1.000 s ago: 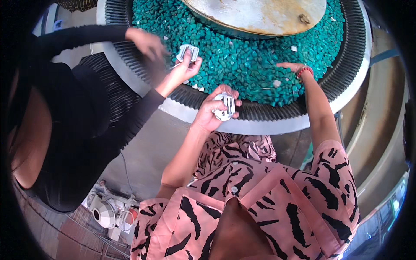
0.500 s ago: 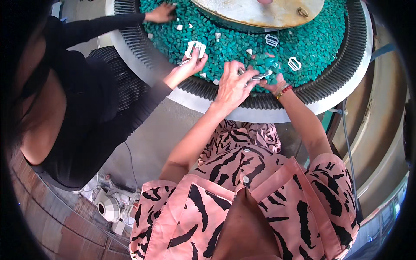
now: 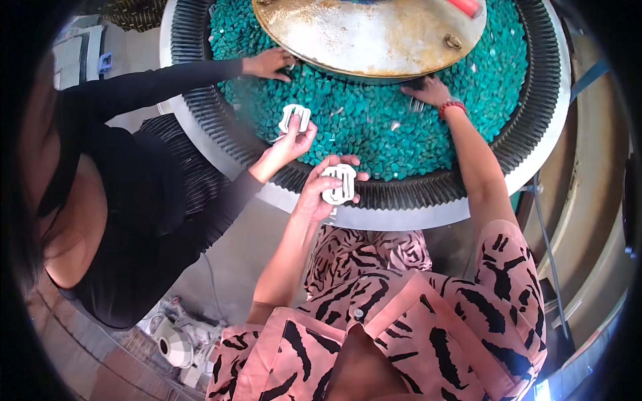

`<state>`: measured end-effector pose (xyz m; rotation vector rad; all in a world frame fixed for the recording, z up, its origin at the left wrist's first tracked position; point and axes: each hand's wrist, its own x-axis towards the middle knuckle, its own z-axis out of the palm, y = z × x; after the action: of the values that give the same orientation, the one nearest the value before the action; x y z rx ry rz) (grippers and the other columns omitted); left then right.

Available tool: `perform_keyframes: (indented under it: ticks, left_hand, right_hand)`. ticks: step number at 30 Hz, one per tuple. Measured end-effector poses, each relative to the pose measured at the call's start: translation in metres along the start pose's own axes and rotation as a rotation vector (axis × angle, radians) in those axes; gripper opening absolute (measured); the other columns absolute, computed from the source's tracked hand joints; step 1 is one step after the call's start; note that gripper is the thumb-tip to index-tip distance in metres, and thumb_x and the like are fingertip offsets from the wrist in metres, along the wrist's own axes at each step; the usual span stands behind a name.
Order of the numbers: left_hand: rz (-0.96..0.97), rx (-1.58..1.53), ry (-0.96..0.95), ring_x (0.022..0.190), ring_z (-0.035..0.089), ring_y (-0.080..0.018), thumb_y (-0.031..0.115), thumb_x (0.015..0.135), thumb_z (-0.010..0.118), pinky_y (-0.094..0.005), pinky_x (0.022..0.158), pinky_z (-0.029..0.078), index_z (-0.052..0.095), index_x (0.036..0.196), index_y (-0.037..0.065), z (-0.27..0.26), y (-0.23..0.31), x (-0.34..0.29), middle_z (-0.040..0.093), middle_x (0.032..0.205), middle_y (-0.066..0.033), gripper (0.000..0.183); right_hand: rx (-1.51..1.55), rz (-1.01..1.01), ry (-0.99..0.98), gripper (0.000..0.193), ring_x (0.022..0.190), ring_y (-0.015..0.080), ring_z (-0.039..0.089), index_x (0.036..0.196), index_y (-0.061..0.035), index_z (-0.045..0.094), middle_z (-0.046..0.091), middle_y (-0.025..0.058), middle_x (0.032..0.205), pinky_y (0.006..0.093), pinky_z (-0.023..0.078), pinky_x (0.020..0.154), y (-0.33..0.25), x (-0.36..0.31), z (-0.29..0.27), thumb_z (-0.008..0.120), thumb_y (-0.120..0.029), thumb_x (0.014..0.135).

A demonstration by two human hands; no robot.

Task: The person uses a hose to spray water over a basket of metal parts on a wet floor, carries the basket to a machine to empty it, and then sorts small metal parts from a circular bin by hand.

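Note:
In my left hand, a pale metal slide buckle with long slots is pinched under the thumb, at the near rim of a round tub; it may be a small stack. Green stones fill the tub around a central lid. My right hand reaches to the far right, against the lid's near edge, fingers stretched left over the stones and partly in shadow. Just below those fingers lies another slotted buckle, half sunk among the stones.
At left, a co-worker in black holds a similar buckle in one hand, the other hand on the stones. The rusty lid carries a red-handled thing. A ribbed dark wall and pale rim circle the tub.
My right hand has moved from beside my left, where it held green stones, up to the lid's edge. My left hand has drawn back nearer, its buckle turned face up.

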<state>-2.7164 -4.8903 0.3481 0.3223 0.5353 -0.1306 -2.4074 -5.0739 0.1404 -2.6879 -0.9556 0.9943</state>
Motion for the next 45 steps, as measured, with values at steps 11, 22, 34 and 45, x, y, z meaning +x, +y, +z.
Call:
perform_keyframes:
  ticks: [11,22,34,45]
  left_hand:
    - [0.074,0.428,0.034,0.081,0.053,-0.0197,-0.001,0.068,0.053,-0.0340,0.061,0.052,0.052,0.099,0.008,0.014,-0.008,0.006,0.049,0.094,-0.0094,0.033]
    - [0.458,1.534,0.475,0.086,0.053,-0.0260,0.023,0.074,0.070,-0.0347,0.077,0.043,0.063,0.101,0.012,0.032,-0.010,0.017,0.053,0.088,-0.0129,0.029]
    - [0.717,1.981,0.627,0.089,0.051,-0.0338,0.014,0.074,0.063,-0.0413,0.073,0.044,0.058,0.084,0.004,0.060,0.034,0.001,0.048,0.094,-0.0168,0.015]
    - [1.023,1.706,0.369,0.067,0.061,-0.0217,0.030,0.077,0.057,-0.0355,0.065,0.046,0.061,0.087,-0.001,0.198,0.184,0.142,0.062,0.071,-0.0159,0.033]
  right_hand:
    - [0.625,-0.269,-0.814,0.050,0.100,0.0208,0.053,0.104,-0.0091,0.062,0.058,0.0032,0.108,0.0338,0.044,0.086,-0.073,-0.052,0.012,0.060,-0.047,0.072]
    - [1.502,-0.281,-0.666,0.072,0.087,0.0079,0.054,0.139,-0.0220,0.028,0.054,-0.0012,0.113,0.0222,0.046,0.054,-0.139,-0.157,-0.056,0.062,-0.036,0.077]
    - [1.047,0.123,-0.501,0.081,0.078,0.0133,0.054,0.136,-0.0242,0.023,0.056,0.0117,0.101,0.0349,0.051,0.057,-0.133,-0.189,-0.079,0.064,-0.009,0.068]
    - [0.683,0.168,0.244,0.022,0.066,0.0346,0.061,0.088,-0.0049,0.059,0.063,0.0151,0.072,0.0418,0.048,0.064,-0.082,-0.155,0.006,0.066,-0.019,0.074]
